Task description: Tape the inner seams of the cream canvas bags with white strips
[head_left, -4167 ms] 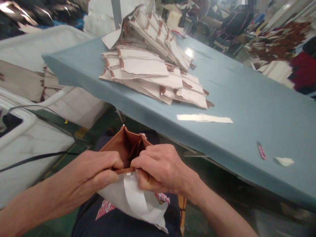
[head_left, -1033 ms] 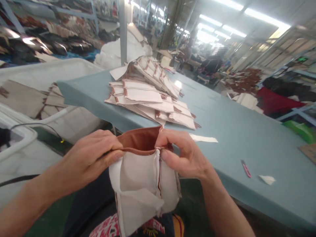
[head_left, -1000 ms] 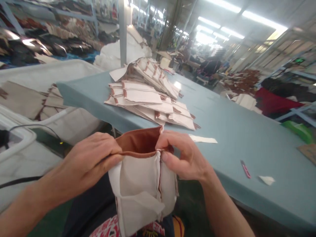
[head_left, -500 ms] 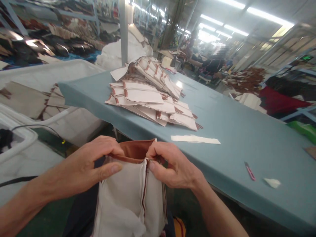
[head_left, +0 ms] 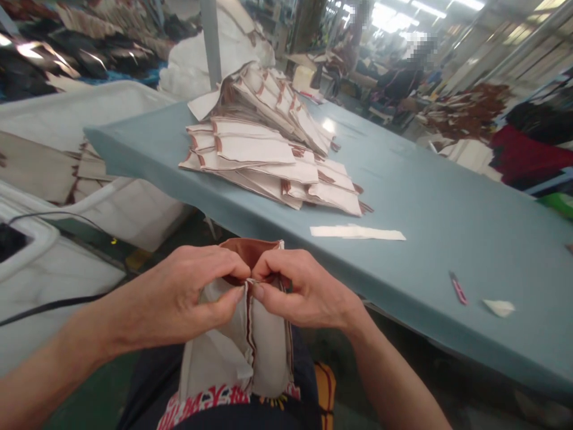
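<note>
Left hand (head_left: 185, 292): clamped on bag (head_left: 270, 346) rim, at seam
Right hand (head_left: 308, 286): clamped just beside (thumbs outside)
Table (head_left: 425, 203): fabric stack (head_left: 257, 149), cutter (head_left: 459, 291)

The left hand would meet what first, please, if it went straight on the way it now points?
Probably the right hand, whose fingertips face the left hand across the seam of the cream pouch; contact is unclear.

My left hand (head_left: 183, 292) and right hand (head_left: 308, 288) hide parts of the cream pouch (head_left: 271, 346), whose inner bottom I can't see. The view's left edge cuts off the nearer white tub (head_left: 67, 272); the right clips a green object (head_left: 559, 203) I can't identify. Beyond the table (head_left: 439, 221), a co-worker (head_left: 400, 82) is blurred.
</note>
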